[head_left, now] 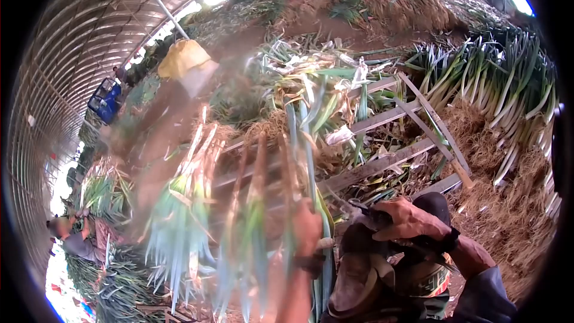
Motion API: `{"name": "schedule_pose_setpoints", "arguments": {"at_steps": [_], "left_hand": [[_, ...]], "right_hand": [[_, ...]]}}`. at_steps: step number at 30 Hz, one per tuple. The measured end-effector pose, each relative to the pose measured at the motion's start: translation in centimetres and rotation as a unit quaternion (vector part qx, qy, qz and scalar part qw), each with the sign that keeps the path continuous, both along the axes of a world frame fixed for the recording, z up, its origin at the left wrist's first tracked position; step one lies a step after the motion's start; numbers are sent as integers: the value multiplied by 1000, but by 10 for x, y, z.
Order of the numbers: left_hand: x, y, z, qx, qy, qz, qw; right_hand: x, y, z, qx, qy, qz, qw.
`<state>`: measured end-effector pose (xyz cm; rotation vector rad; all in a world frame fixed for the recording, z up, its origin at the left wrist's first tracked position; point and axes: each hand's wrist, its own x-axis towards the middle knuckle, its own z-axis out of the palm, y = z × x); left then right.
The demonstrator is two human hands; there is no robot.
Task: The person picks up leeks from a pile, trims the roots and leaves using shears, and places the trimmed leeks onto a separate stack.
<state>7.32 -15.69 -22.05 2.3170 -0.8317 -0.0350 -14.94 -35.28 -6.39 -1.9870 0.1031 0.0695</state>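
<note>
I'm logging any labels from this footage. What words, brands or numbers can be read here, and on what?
None can be read.
Blue crate: far off, no text can be made out.
Colored band under the right hand: a pattern, too blurred to tell if it bears letters.
Leeks in the left hand, the pile and the wooden frame: no markings.

Ground: bare brown soil floor [508, 215], littered with dry straw-like roots.
Rack: grey wooden slat frame [382, 164] resting on it.
Right: leek stack [508, 90] lying in rows.
Behind: heaped leek trimmings [311, 66].
</note>
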Motion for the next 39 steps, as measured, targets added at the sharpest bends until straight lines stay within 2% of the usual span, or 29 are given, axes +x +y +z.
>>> {"name": "schedule_pose_setpoints", "arguments": {"at_steps": [1, 2, 4, 6, 9, 10, 11, 12, 13, 14, 16, 18, 20, 25, 29, 32, 34, 35, 37, 39], "left_hand": [[13, -1, 7, -67, 58, -10, 996], [15, -6, 50, -111, 173, 24, 978], [5, -2, 165, -301, 313, 6, 901], [31, -11, 214, -380, 302, 27, 874], [35, -23, 231, -593, 261, 48, 760], [59, -11, 161, -482, 188, 7, 856], [58, 2, 125, -340, 150, 19, 928], [49, 5, 106, -188, 109, 30, 976], [34, 0, 109, -19, 147, 44, 988], [19, -5, 112, 151, 182, 56, 970], [4, 10, 49, 100, 48, -15, 994], [-6, 16, 47, 74, -15, -70, 995], [-12, 23, 57, 77, -9, -115, 990], [-14, 8, 34, -46, -85, -69, 993], [-15, 1, 84, -93, -40, -120, 988], [49, -19, -64, 26, -89, -102, 990], [51, -38, -69, 90, -135, -39, 986], [53, -45, -68, 121, -158, -7, 980], [58, -50, -65, 126, -143, -14, 982], [62, -52, -64, 138, -128, -32, 982]], "right_hand": [[-4, -2, -16, 45, 7, -8, 999], [-11, -7, -47, 90, 14, -17, 996], [-14, -7, -45, 96, 28, -17, 995], [-2, -2, 9, 16, 40, 7, 999], [4, -2, 9, -39, -40, 19, 998], [9, -3, 9, -64, -13, 28, 997], [15, -4, 7, -87, 16, 38, 995], [20, -3, 4, -110, 47, 49, 992], [24, -3, 0, -125, 54, 47, 990], [27, -2, -5, -141, 61, 45, 987], [32, 0, -8, -157, 81, 31, 984], [39, 2, -6, -163, 103, 6, 981], [41, 1, -14, -182, 88, 6, 979], [43, 4, -13, -173, 66, 1, 983], [48, 3, -22, -185, 5, -7, 983], [67, 4, -22, -197, 22, -17, 980], [81, -2, -36, -225, 29, -17, 974], [84, -2, -35, -211, -7, -29, 977], [95, -1, -32, -183, -81, -53, 978], [107, -5, -32, -196, -28, -40, 979]]}}
